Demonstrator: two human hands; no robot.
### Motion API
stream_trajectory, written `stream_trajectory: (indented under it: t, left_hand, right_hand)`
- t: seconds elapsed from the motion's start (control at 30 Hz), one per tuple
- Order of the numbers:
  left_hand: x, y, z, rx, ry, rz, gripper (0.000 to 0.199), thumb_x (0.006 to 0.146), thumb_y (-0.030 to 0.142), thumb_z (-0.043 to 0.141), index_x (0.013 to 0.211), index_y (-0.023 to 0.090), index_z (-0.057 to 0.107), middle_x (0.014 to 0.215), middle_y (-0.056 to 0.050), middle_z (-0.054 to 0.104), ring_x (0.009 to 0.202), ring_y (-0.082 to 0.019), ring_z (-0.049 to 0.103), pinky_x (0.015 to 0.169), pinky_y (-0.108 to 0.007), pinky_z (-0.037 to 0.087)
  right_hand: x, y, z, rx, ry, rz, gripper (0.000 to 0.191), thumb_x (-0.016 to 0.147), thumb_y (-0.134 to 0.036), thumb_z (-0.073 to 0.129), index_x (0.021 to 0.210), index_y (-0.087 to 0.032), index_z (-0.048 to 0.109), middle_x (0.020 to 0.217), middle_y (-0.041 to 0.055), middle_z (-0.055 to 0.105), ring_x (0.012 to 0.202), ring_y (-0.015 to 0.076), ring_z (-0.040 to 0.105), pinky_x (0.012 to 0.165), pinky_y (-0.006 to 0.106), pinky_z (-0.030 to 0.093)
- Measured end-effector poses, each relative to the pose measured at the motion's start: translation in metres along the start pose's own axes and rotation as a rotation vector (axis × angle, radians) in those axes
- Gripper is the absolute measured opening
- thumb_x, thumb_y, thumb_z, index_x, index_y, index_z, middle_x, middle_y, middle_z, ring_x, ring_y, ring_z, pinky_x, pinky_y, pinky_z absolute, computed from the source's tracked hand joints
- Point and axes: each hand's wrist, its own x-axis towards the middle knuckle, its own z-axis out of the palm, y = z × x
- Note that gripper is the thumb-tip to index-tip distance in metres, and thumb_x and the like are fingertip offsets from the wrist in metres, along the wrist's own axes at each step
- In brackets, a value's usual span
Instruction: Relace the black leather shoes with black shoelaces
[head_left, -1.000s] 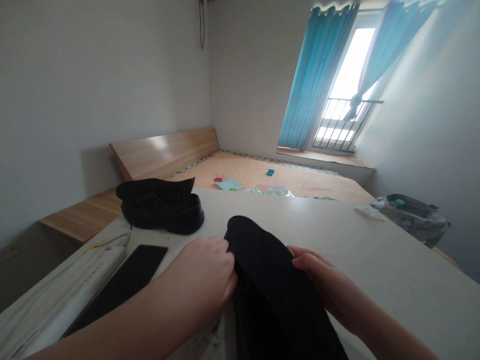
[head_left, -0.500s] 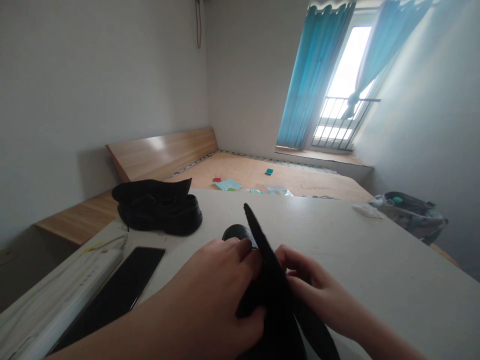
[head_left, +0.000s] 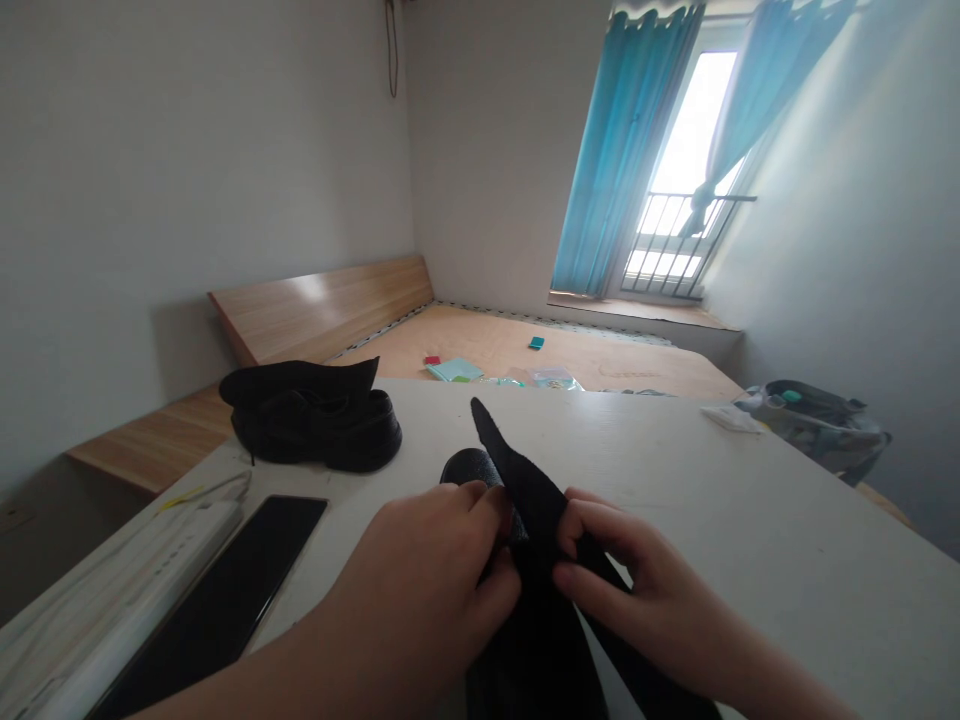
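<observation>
A black shoe (head_left: 525,640) lies at the bottom centre, its rounded toe pointing away from me. Over it stands a black flat piece shaped like an insole (head_left: 529,485), tilted, with its narrow tip up and to the left. My left hand (head_left: 442,575) is closed on the shoe's left side, and its fingertips are partly hidden behind the black piece. The thumb and bent fingers of my right hand (head_left: 619,570) pinch the right edge of the black piece. Where the shoe ends and the piece begins is hard to tell in the dark area.
Another black shoe (head_left: 319,430) with a flat black piece on top sits at the table's left. Nearer me are a dark phone (head_left: 225,590) and a long white object (head_left: 135,610). A white tissue (head_left: 731,418) lies at the far right edge of the white table (head_left: 750,520).
The black piece has turned so that more of its flat face shows, and its tip has shifted left. My right hand's fingers have closed on its edge.
</observation>
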Motion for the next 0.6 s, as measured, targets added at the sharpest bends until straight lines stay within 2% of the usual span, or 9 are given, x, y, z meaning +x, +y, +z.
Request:
stream_trajectory:
  t: [0.1,0.2,0.33,0.43,0.5,0.6]
  left_hand:
    - [0.001,-0.001,-0.001,0.074,0.045,0.029,0.017,0.089,0.018,0.041,0.098,0.022,0.055,0.092,-0.003,0.064,0.079,-0.024,0.064,0.063,-0.036,0.049]
    - [0.003,-0.003,0.0,0.164,0.057,0.044,0.025,0.091,0.012,0.037,0.109,0.023,0.052,0.1,-0.003,0.063,0.073,-0.021,0.065,0.056,-0.031,0.048]
    - [0.006,-0.006,0.0,0.26,0.002,0.081,0.027,0.089,0.008,0.042,0.102,0.024,0.059,0.111,-0.004,0.064,0.076,-0.021,0.068,0.058,-0.029,0.05]
    - [0.007,-0.009,-0.002,0.265,-0.002,0.102,0.028,0.088,0.007,0.044,0.098,0.023,0.065,0.115,-0.005,0.064,0.086,-0.022,0.067,0.067,-0.032,0.053]
    - [0.006,-0.011,-0.004,0.208,0.01,0.113,0.028,0.088,0.011,0.045,0.103,0.023,0.065,0.114,-0.005,0.065,0.091,-0.023,0.066,0.074,-0.034,0.053]
    - [0.005,-0.014,-0.01,0.119,-0.031,0.091,0.032,0.085,0.014,0.048,0.113,0.025,0.061,0.114,-0.005,0.065,0.092,-0.023,0.066,0.076,-0.034,0.053]
  right_hand:
    - [0.001,0.001,-0.002,0.103,0.058,0.051,0.027,0.087,-0.037,0.058,0.07,-0.019,0.047,0.067,-0.0022,0.045,0.066,0.013,0.042,0.059,0.025,0.035]
    - [0.0,0.002,-0.004,0.3,0.069,0.122,0.032,0.085,-0.046,0.062,0.073,-0.019,0.05,0.065,-0.0032,0.042,0.061,0.0111,0.039,0.053,0.022,0.032]
    - [-0.002,0.001,-0.01,0.469,0.067,0.196,0.036,0.077,-0.052,0.069,0.077,-0.019,0.055,0.066,-0.0031,0.048,0.06,0.0102,0.043,0.053,0.02,0.035]
    - [-0.004,-0.002,-0.015,0.531,0.043,0.228,0.033,0.075,-0.051,0.072,0.078,-0.02,0.062,0.068,-0.0022,0.054,0.062,0.0114,0.05,0.056,0.021,0.039]
    - [-0.007,-0.006,-0.018,0.589,0.002,0.244,0.029,0.075,-0.048,0.073,0.089,-0.024,0.067,0.077,-0.0006,0.062,0.071,0.0146,0.057,0.064,0.024,0.044]
    - [-0.017,-0.015,-0.019,0.672,-0.089,0.332,0.04,0.073,-0.043,0.076,0.11,-0.03,0.067,0.093,0.0008,0.068,0.086,0.0186,0.062,0.076,0.03,0.047]
